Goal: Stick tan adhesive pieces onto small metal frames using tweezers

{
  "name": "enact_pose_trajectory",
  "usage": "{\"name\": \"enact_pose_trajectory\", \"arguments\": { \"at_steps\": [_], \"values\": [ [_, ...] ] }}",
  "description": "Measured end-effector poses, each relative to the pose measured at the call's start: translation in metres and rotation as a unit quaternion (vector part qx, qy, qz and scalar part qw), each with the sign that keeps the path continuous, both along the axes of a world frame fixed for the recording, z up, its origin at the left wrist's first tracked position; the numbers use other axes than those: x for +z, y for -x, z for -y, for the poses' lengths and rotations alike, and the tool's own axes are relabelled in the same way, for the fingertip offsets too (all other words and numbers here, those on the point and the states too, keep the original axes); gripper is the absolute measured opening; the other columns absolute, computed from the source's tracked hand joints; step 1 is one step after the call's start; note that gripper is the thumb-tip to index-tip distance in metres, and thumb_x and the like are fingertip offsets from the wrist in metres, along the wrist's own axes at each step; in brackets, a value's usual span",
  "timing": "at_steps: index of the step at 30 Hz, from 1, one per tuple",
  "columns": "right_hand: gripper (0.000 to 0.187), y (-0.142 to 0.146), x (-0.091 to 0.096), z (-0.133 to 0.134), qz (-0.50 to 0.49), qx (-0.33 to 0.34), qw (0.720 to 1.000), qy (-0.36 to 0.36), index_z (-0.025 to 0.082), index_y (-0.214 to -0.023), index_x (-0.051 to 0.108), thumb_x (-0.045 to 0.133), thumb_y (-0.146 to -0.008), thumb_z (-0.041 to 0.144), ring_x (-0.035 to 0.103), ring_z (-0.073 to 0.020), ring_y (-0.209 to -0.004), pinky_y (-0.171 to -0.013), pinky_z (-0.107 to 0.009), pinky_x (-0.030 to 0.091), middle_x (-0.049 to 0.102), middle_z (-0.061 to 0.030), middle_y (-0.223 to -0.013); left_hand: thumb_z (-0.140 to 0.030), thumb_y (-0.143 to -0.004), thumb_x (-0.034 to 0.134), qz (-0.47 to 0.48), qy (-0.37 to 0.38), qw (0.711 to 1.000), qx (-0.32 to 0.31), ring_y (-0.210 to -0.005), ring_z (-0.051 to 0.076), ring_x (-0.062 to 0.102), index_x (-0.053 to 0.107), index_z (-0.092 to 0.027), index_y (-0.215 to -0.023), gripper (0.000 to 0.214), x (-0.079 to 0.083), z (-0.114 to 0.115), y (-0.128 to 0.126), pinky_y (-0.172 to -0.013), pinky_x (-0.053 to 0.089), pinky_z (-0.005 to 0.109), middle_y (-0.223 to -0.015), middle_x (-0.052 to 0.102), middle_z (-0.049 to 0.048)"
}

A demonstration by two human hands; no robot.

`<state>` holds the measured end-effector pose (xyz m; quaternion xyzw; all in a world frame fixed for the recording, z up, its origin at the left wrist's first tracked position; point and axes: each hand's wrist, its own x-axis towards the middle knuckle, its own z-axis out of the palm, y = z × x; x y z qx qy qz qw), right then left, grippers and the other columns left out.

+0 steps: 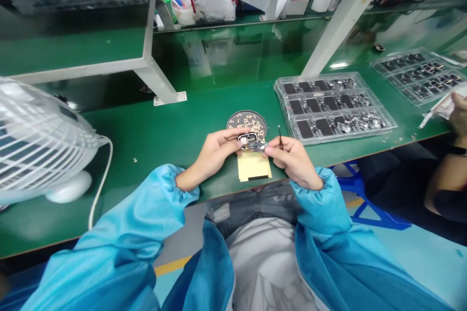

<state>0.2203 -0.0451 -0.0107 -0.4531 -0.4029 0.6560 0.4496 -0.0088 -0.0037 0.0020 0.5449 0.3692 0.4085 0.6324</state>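
My left hand (219, 151) grips a small rounded case (247, 140), much like a smartwatch housing, with a pale rim and a dark inside that faces up. Between the thumb and fingers of my right hand (292, 156) is a small electronic part (260, 146), right against the case's edge; whether a cable joins the two I cannot tell. Dark tweezers (280, 137) stick up from the same hand, tucked among its fingers. Below both hands lies a yellow pad (251, 167) with a black strip. Just behind them sits a round dark dish (247, 115) of tiny beige pieces.
A clear compartment tray (312, 138) of dark screens and small parts lies at right, with another tray (419, 77) beyond it. A white fan (44, 141) stands left, its cable on the green bench (146, 143). Shelf legs (155, 80) rise behind. A co-worker's hand (458, 112) is far right.
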Motion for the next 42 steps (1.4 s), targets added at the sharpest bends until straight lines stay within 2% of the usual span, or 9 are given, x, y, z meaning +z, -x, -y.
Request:
{"name": "enact_pose_trajectory", "arguments": {
  "at_steps": [3, 7, 20, 24, 29, 31, 34, 37, 42],
  "values": [
    [0.034, 0.000, 0.002, -0.002, 0.025, 0.007, 1.000, -0.010, 0.017, -0.084, 0.073, 0.090, -0.079, 0.046, 0.026, -0.0020, -0.044, -0.043, -0.023, 0.010, 0.075, -0.0027, -0.075, -0.017, -0.083, 0.076, -0.020, -0.062, 0.998, -0.024, -0.096, 0.021, 0.075, 0.077, -0.017, -0.133, 0.050, -0.002, 0.005, -0.003, -0.080, 0.061, 0.029, -0.128, 0.077, 0.0120],
    [0.033, 0.003, 0.005, -0.003, 0.060, 0.008, 0.997, -0.038, 0.016, -0.079, 0.074, 0.091, -0.078, 0.045, 0.029, -0.0029, -0.046, -0.043, -0.023, 0.015, 0.070, -0.0002, -0.068, -0.015, -0.084, 0.074, -0.063, -0.129, 0.989, -0.036, -0.087, 0.017, 0.072, 0.070, -0.016, -0.143, 0.059, -0.006, 0.010, -0.006, -0.078, 0.060, 0.029, -0.124, 0.077, 0.0127],
    [0.037, 0.005, 0.006, -0.002, 0.081, -0.001, 0.995, -0.050, 0.017, -0.077, 0.072, 0.089, -0.079, 0.049, 0.036, -0.0054, -0.051, -0.047, -0.023, 0.022, 0.064, 0.0010, -0.065, -0.025, -0.090, 0.078, -0.135, -0.199, 0.971, -0.013, -0.070, 0.012, 0.061, 0.071, -0.013, -0.140, 0.051, -0.004, 0.013, -0.008, -0.065, 0.054, 0.024, -0.105, 0.077, 0.0104],
    [0.038, 0.005, 0.008, -0.003, 0.083, -0.003, 0.995, -0.046, 0.017, -0.074, 0.071, 0.089, -0.079, 0.050, 0.036, -0.0059, -0.052, -0.047, -0.023, 0.022, 0.060, 0.0019, -0.061, -0.026, -0.094, 0.076, -0.165, -0.253, 0.953, -0.007, -0.067, 0.011, 0.061, 0.074, -0.018, -0.137, 0.044, -0.002, 0.012, -0.007, -0.064, 0.054, 0.023, -0.115, 0.079, 0.0100],
    [0.040, 0.006, 0.007, -0.003, 0.097, -0.002, 0.994, -0.046, 0.017, -0.072, 0.069, 0.087, -0.081, 0.052, 0.039, -0.0076, -0.054, -0.049, -0.024, 0.027, 0.059, 0.0010, -0.062, -0.033, -0.097, 0.075, -0.196, -0.308, 0.931, -0.014, -0.116, 0.025, 0.074, 0.074, -0.021, -0.138, 0.043, 0.002, 0.013, -0.004, -0.100, 0.060, 0.036, -0.138, 0.073, 0.0112],
    [0.039, 0.007, 0.004, -0.003, 0.097, -0.010, 0.994, -0.049, 0.018, -0.075, 0.069, 0.088, -0.080, 0.051, 0.043, -0.0084, -0.058, -0.052, -0.024, 0.032, 0.061, 0.0010, -0.067, -0.034, -0.095, 0.077, -0.194, -0.279, 0.940, -0.007, -0.118, 0.027, 0.074, 0.076, -0.021, -0.136, 0.043, 0.002, 0.014, -0.004, -0.101, 0.061, 0.038, -0.136, 0.074, 0.0110],
    [0.041, 0.009, -0.002, -0.003, 0.080, -0.046, 0.993, -0.075, 0.020, -0.091, 0.068, 0.096, -0.071, 0.043, 0.055, -0.0104, -0.071, -0.062, -0.023, 0.043, 0.065, 0.0015, -0.081, -0.034, -0.089, 0.083, -0.156, -0.158, 0.975, 0.005, -0.102, 0.025, 0.078, 0.078, -0.019, -0.133, 0.046, 0.002, 0.015, -0.006, -0.089, 0.065, 0.036, -0.129, 0.077, 0.0120],
    [0.048, 0.011, -0.005, -0.003, 0.069, -0.057, 0.992, -0.089, 0.022, -0.101, 0.068, 0.098, -0.068, 0.038, 0.061, -0.0128, -0.083, -0.071, -0.023, 0.047, 0.067, 0.0006, -0.090, -0.034, -0.084, 0.088, -0.063, -0.045, 0.997, -0.025, -0.113, 0.028, 0.076, 0.078, -0.016, -0.131, 0.051, 0.002, 0.016, -0.011, -0.100, 0.064, 0.040, -0.132, 0.075, 0.0142],
    [0.046, 0.012, -0.003, -0.002, 0.083, -0.036, 0.994, -0.065, 0.020, -0.099, 0.072, 0.098, -0.067, 0.040, 0.062, -0.0145, -0.083, -0.073, -0.026, 0.051, 0.070, -0.0016, -0.091, -0.027, -0.080, 0.091, 0.015, 0.003, 0.999, -0.048, -0.125, 0.030, 0.071, 0.081, -0.017, -0.121, 0.043, 0.003, 0.016, -0.015, -0.104, 0.063, 0.038, -0.140, 0.070, 0.0148]
  ]
}}
